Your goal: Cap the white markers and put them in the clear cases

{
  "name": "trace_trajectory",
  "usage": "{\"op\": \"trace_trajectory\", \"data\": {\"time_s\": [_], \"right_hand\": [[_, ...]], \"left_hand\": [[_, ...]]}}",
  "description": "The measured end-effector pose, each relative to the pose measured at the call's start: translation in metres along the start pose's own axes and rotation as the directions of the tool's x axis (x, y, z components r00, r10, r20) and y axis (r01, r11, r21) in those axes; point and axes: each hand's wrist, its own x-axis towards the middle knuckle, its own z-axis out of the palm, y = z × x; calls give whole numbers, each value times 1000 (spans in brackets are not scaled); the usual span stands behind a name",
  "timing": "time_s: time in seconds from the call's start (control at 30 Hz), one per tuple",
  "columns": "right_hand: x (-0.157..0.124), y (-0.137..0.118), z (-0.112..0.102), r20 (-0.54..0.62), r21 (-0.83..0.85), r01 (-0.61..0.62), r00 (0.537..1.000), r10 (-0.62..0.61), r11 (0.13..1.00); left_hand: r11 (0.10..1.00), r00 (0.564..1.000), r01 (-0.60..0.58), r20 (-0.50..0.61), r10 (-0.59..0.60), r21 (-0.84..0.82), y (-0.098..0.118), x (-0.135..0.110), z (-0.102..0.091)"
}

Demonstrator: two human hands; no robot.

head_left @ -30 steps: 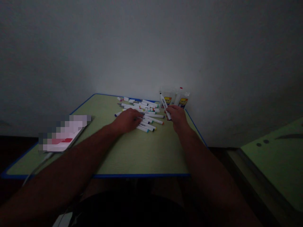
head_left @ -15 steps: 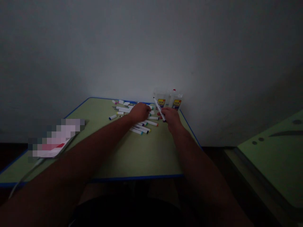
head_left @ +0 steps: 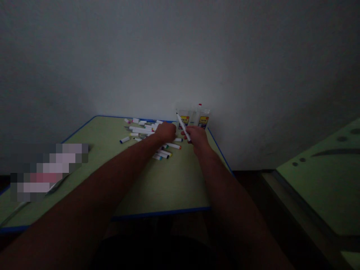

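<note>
My right hand (head_left: 197, 135) is closed around a white marker (head_left: 183, 126), held slanting with its bare dark tip pointing up and to the left. Over the heap of white markers (head_left: 140, 130) at the far side of the table, my left hand (head_left: 166, 131) has its fingers curled. Those fingertips are mostly hidden, so what they hold, if anything, cannot be made out. Loose marker caps (head_left: 125, 140) lie left of the heap. Just behind my right hand stand clear plastic cases (head_left: 203, 119) with yellow-and-dark labels, one with a red-ended marker upright in it.
The pale green table (head_left: 168, 183) has a blue edge and touches the grey wall (head_left: 157, 60). On its left lies a pixelated flat object (head_left: 56, 168) with a cable (head_left: 14, 213). A green panel (head_left: 332, 180) stands to the right.
The view has shifted slightly, so the table appears further left. My left hand has moved a little to the right over the markers. My right hand still holds the same marker.
</note>
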Motion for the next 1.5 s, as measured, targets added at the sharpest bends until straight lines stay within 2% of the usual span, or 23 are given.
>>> {"op": "trace_trajectory", "data": {"time_s": [0.23,0.33,0.47,0.6,0.67,0.7,0.73,0.8,0.87,0.9,0.97,1.1,1.23,1.5], "right_hand": [[2,1,0,-6,-1,23,1000,-23,1000],[1,1,0,-1,24,23,1000,-23,999],[-3,1,2,25,83,32,999,-34,996],[-8,2,6,75,103,39,996,-47,994],[-12,3,9,112,118,41,992,-54,992],[-14,3,11,136,133,34,989,-52,990],[-16,3,13,166,156,19,985,-45,988],[-21,4,16,233,206,-30,972,-19,978],[-26,4,19,293,239,-80,956,7,968],[-28,4,19,316,247,-98,949,15,964],[-31,5,20,341,252,-118,940,26,960],[-30,8,20,372,243,-123,928,25,962],[-30,10,20,405,226,-128,914,26,966],[-31,9,21,418,221,-130,908,27,967]], "left_hand": [[999,1000,0,10,1,-41,2,2,2],[990,999,21,-32,-26,-142,-2,-5,-4],[936,992,44,-95,-82,-350,-22,-32,-16],[833,986,62,-94,-136,-551,-47,-78,-27],[731,978,61,-105,-179,-680,-54,-101,-31],[638,977,70,-77,-201,-767,-55,-111,-32],[502,971,95,-31,-236,-859,-55,-119,-34],[147,953,117,70,-296,-982,-54,-131,-37],[-155,943,122,163,-292,-980,-52,-136,-39],[-261,935,127,203,-289,-957,-52,-137,-40],[-393,910,145,278,-306,-908,-52,-137,-42],[-498,860,168,373,-347,-851,-53,-137,-44],[-522,856,180,395,-335,-833,-52,-139,-48],[-514,864,192,392,-316,-836,-53,-140,-46]]}}
